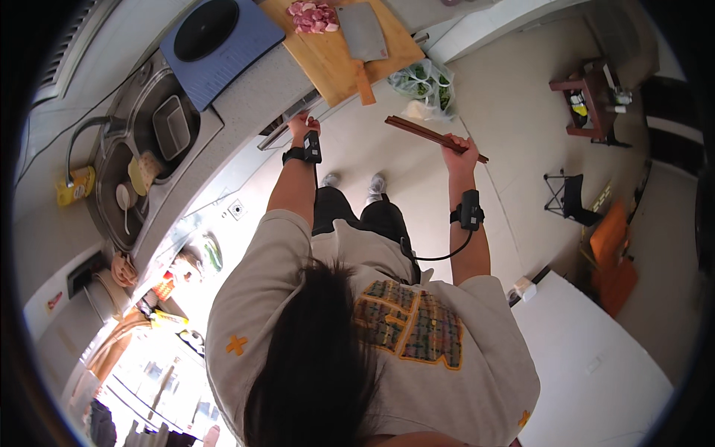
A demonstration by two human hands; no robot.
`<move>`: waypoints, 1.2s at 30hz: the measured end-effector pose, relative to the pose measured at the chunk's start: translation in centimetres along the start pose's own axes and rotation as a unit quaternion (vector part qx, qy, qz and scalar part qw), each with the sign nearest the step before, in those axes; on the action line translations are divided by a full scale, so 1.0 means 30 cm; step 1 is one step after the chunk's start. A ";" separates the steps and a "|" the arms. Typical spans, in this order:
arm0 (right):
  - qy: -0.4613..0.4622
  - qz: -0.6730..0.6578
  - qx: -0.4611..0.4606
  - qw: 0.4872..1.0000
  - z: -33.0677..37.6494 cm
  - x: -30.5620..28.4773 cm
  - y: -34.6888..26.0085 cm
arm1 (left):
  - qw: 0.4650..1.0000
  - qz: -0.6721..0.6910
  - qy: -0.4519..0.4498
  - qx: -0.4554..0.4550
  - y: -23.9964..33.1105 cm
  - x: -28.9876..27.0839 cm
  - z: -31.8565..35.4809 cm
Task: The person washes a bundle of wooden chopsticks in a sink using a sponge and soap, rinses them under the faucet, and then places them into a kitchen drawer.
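My right hand [461, 154] is closed around a bundle of brown chopsticks [417, 130], held out over the floor with their long ends pointing left. Under the counter's front edge, a narrow drawer [275, 135] stands partly pulled out. My left hand [303, 124] is at that drawer, its fingers curled on the edge; the fingertips are partly hidden. Just beyond it, a wooden cutting board [309, 56] lies on the counter. On the board are a cleaver [363, 33] with a wooden handle and a heap of cut raw meat [312, 17].
Left of the board sits a blue cooktop [231, 56]. The double sink [119, 160] holds a grey basin [172, 127] and a ladle [125, 203]. A bag of greens [426, 86] is beyond the board's right corner. A white table [588, 350] stands behind at right; a folding stool [572, 197] is farther right.
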State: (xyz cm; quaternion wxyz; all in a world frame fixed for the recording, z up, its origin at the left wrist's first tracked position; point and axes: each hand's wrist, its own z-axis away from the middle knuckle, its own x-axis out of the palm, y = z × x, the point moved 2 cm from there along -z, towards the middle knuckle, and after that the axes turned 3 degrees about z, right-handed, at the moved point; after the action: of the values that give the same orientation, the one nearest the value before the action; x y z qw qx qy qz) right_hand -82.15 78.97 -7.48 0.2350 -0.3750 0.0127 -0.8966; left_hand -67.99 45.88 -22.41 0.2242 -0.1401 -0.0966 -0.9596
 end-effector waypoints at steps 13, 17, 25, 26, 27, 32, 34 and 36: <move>-0.036 0.106 0.138 0.984 -0.102 -0.007 -0.005 | 0.998 -0.008 0.017 0.058 -0.233 -0.202 0.103; -0.050 0.124 0.145 0.980 -0.124 -0.024 0.003 | 0.997 -0.015 0.076 0.019 -0.272 -0.256 0.094; -0.048 0.192 0.180 0.964 -0.066 0.016 0.103 | 0.998 -0.046 -0.003 0.047 -0.253 -0.269 0.081; -0.052 0.233 0.184 0.953 -0.047 0.026 0.127 | 0.998 -0.060 0.002 0.024 -0.255 -0.270 0.096; -0.092 0.238 0.197 0.947 -0.045 0.025 0.149 | 0.997 -0.076 0.006 0.001 -0.256 -0.264 0.121; -0.198 0.269 0.187 0.924 0.016 0.041 0.361 | 0.967 0.046 -0.218 -0.122 -0.301 -0.160 0.423; -0.303 0.324 0.127 0.887 0.039 0.050 0.453 | 0.954 0.090 -0.271 -0.091 -0.277 -0.118 0.527; -0.346 0.336 0.128 0.867 0.075 0.048 0.531 | 0.946 0.191 -0.245 -0.090 -0.225 -0.097 0.545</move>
State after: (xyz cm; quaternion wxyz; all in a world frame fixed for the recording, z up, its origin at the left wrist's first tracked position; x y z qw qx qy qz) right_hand -74.94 64.52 -8.08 0.5571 -0.6011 -0.0595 -0.5700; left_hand -64.87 57.05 -8.73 0.3589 -0.4058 -0.0335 -0.8399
